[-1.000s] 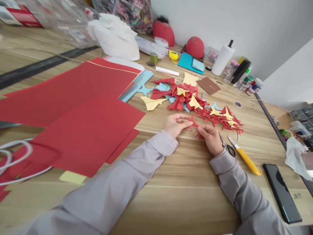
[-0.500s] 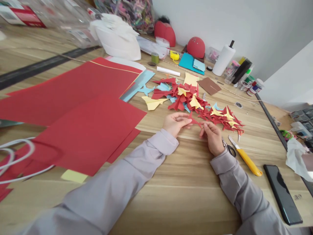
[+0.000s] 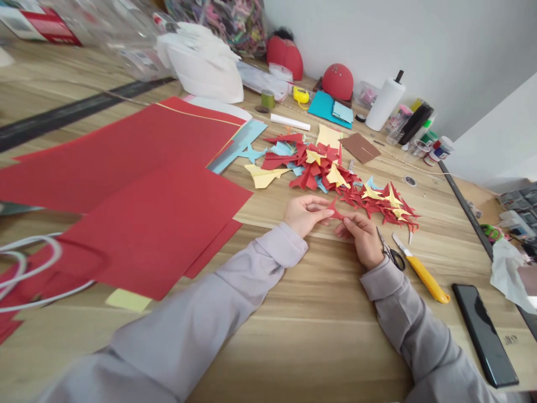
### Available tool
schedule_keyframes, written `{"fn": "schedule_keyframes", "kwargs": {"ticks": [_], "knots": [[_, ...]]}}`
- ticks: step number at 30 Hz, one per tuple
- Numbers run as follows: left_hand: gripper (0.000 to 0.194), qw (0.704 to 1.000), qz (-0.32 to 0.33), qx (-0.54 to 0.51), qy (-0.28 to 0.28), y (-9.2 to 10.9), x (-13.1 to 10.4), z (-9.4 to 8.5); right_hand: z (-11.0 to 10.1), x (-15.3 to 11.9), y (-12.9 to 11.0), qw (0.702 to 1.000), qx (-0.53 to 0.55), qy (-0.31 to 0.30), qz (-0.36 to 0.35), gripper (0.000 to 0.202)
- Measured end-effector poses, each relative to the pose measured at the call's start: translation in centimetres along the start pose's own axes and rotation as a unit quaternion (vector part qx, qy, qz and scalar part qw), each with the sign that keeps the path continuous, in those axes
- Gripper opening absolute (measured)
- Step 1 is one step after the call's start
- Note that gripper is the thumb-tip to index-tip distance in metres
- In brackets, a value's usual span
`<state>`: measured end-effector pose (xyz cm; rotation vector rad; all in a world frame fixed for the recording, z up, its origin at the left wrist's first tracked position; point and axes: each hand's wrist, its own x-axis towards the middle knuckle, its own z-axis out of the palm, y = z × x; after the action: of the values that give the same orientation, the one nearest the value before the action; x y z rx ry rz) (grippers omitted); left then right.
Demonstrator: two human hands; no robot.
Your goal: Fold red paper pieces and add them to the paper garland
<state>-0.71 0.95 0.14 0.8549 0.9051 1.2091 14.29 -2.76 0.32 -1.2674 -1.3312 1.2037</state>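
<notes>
Between my two hands is a small folded red paper piece [image 3: 335, 209]. My left hand [image 3: 306, 215] pinches its left side between thumb and fingers. Thumb and forefinger of my right hand [image 3: 361, 235] close on its lower right end. Just beyond the hands lies a heap of folded paper shapes [image 3: 327, 168], mostly red with some yellow and light blue. A yellow paper plane [image 3: 263, 176] rests at the heap's left edge. Scissors [image 3: 394, 256], partly hidden by my right hand, lie beside it.
Large red paper sheets [image 3: 159, 224] cover the left of the table. On the right lie a yellow utility knife [image 3: 427, 278] and a black phone [image 3: 484, 336]. Farther back are a brown card [image 3: 359, 148], a tape measure [image 3: 300, 96], a white roll [image 3: 385, 103] and small bottles [image 3: 440, 150].
My right hand has moved slightly left, closer to my left hand. The red paper piece has turned a little between the fingers, and less of its right end shows.
</notes>
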Motion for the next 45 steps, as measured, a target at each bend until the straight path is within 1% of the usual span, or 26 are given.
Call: {"fn": "schedule_keyframes", "kwargs": {"ticks": [6, 12, 16, 22, 28, 31, 34, 37, 40, 42, 45], "knots": [[0.036, 0.999, -0.003, 0.041, -0.032, 0.0, -0.26, 0.19, 0.37, 0.06, 0.05, 1.0, -0.015, 0.008, -0.008, 0.027], [0.037, 0.998, -0.021, 0.05, -0.039, 0.16, -0.45, 0.28, 0.14, -0.03, 0.0, 1.0, -0.016, -0.009, -0.001, 0.028], [0.037, 0.997, -0.028, 0.049, -0.047, 0.4, -0.52, 0.27, 0.11, -0.1, -0.34, 1.0, -0.004, -0.017, 0.017, 0.029], [0.033, 0.996, -0.022, 0.065, -0.063, 0.18, -0.49, 0.11, 0.18, 0.01, -0.3, 1.0, 0.005, -0.022, -0.019, 0.026], [0.034, 0.993, 0.022, 0.093, -0.075, -0.4, -0.29, -0.01, -0.08, -0.03, -0.34, 0.999, 0.0, -0.035, -0.007, 0.027], [0.031, 0.993, 0.018, 0.086, -0.079, -0.46, -0.26, -0.05, -0.07, -0.06, -0.52, 0.999, 0.003, -0.05, -0.006, 0.026], [0.031, 0.992, 0.001, 0.081, -0.095, -0.32, -0.26, -0.09, -0.03, -0.04, -0.61, 0.998, 0.01, -0.063, -0.005, 0.025], [0.034, 0.993, -0.009, 0.078, -0.086, -0.17, -0.26, -0.06, -0.03, 0.01, -0.56, 0.998, 0.024, -0.055, -0.002, 0.024], [0.041, 0.995, -0.01, 0.074, -0.065, -0.23, -0.21, -0.02, -0.08, 0.08, -0.44, 0.999, 0.038, -0.026, 0.003, 0.024], [0.044, 0.995, -0.016, 0.073, -0.07, -0.37, -0.16, -0.02, -0.1, 0.14, -0.38, 0.999, 0.044, -0.012, 0.004, 0.025], [0.041, 0.994, -0.025, 0.063, -0.086, -0.53, -0.17, 0.0, -0.08, 0.2, -0.36, 0.999, 0.051, -0.011, -0.004, 0.023]]}}
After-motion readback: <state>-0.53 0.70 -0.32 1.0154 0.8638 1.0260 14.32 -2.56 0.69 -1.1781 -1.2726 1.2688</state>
